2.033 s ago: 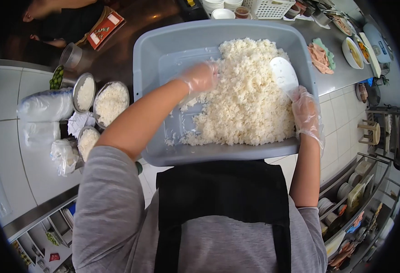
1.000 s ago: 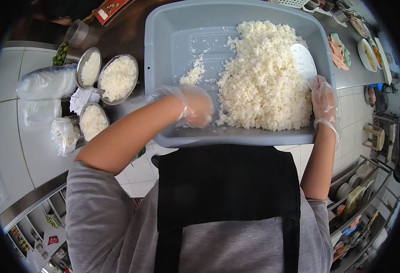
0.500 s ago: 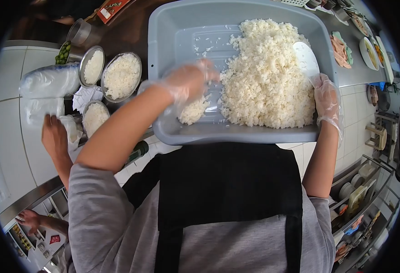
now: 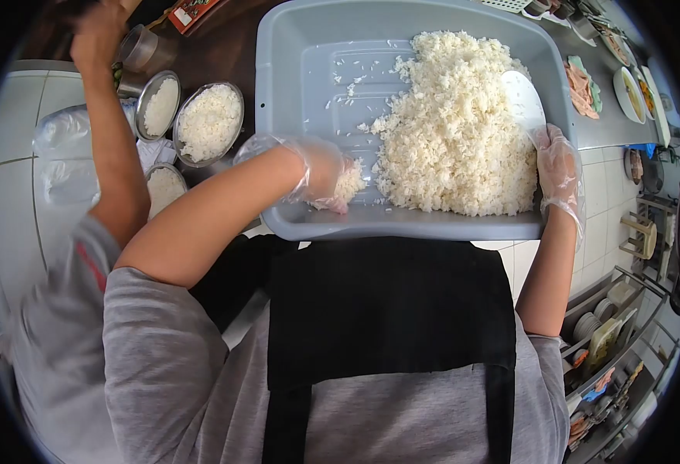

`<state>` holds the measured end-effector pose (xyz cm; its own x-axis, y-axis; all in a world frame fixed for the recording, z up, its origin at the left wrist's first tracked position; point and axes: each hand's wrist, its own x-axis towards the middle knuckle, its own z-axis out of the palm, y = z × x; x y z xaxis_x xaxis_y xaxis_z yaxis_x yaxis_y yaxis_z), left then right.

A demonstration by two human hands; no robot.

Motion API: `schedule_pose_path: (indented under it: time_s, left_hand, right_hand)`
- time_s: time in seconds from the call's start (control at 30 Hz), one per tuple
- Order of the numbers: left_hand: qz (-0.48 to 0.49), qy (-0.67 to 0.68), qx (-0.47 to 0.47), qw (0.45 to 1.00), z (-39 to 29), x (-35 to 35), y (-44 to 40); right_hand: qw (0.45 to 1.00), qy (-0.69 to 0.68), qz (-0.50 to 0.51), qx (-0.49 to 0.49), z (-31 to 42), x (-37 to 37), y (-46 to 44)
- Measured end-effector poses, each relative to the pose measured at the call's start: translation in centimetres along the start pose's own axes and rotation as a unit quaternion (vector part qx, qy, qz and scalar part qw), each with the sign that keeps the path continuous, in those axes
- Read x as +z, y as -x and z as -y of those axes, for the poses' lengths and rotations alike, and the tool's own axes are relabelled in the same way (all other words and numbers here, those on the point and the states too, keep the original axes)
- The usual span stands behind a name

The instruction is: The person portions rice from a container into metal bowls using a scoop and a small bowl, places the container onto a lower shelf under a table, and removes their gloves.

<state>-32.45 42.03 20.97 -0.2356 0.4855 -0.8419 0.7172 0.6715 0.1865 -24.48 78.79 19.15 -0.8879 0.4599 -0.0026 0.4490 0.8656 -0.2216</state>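
Note:
A grey plastic tub (image 4: 301, 226) holds a large heap of white rice (image 4: 456, 139), mostly on its right side. My left hand (image 4: 321, 172), in a clear plastic glove, is low in the tub's left part, its fingers curved against a small clump of rice (image 4: 350, 185). Loose grains lie scattered on the tub's floor above it. At the tub's right rim, my right hand (image 4: 560, 166), also gloved, is closed on the handle end of a white paddle (image 4: 522, 100). The paddle's flat blade rests on the heap's right edge.
Metal bowls of rice (image 4: 211, 125) stand left of the tub, near plastic bags (image 4: 65, 147). A co-worker's arm (image 4: 112, 139) reaches up past them at the left. Cloths (image 4: 581, 87) and a white bowl (image 4: 628, 93) lie on the right counter; a dish rack (image 4: 607, 340) stands lower right.
My left hand has swept back and forth and is now lower in the tub, at the small clump. A co-worker has come in at the left, reaching upward. My right hand stays on the paddle.

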Motion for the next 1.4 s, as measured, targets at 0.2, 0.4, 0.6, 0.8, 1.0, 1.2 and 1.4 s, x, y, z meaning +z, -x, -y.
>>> schedule_pose_path:
  time_s: [0.2, 0.4, 0.6, 0.8, 1.0, 1.2, 1.4]
  left_hand:
    - [0.039, 0.07, 0.023, 0.997, 0.9, 1.2, -1.4]
    - [0.038, 0.198, 0.04, 0.979, 0.3, 1.9, -1.8]
    - [0.023, 0.339, 0.033, 0.94, 0.6, 0.4, -1.4]
    - [-0.137, 0.417, 0.103, 0.893, 1.6, -3.4, 1.0]
    - [-0.273, 0.352, 0.154, 0.882, 1.5, -4.9, 2.0]
    - [-0.261, 0.385, 0.104, 0.879, 1.6, -5.4, 2.4]
    - [-0.249, 0.297, -0.055, 0.92, 2.0, -4.7, 2.9]
  right_hand:
    - [1.0, 0.024, 0.002, 0.001, 0.5, -0.4, 0.0]
    - [1.0, -0.017, 0.003, 0.018, 0.7, -0.5, 0.2]
    - [0.999, 0.005, -0.004, 0.033, 0.5, -0.1, 0.2]
    - [0.999, -0.014, -0.007, 0.029, 0.3, 0.1, 0.1]
    - [1.0, -0.014, -0.013, 0.015, 0.0, 0.3, 0.0]
    - [1.0, -0.002, 0.01, 0.026, 0.3, -0.1, 0.1]
    - [0.999, -0.02, 0.006, 0.042, 0.5, -0.1, 0.1]
